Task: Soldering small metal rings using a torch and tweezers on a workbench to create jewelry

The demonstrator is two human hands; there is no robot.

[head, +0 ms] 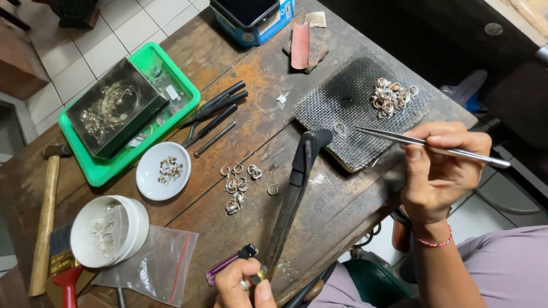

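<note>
My right hand (439, 168) holds long steel tweezers (399, 138), their tips reaching over a scorched wire mesh pad (348, 94) close to a single small ring (339, 127). A heap of silver rings (391, 95) lies at the far right of the mesh. My left hand (242, 284) grips the base of a dark blowtorch (297, 188) at the table's near edge; its nozzle points toward the mesh. No flame is visible. Several loose rings (238, 183) lie on the wooden table (342, 211) between the hands.
A white dish of rings (163, 170), a white tub (108, 231), a plastic bag (151, 265), a purple lighter (228, 265), pliers (214, 114), a green tray holding a dark box (123, 108), a hammer (45, 217), a brush and a blue-edged tin (254, 20) surround the work.
</note>
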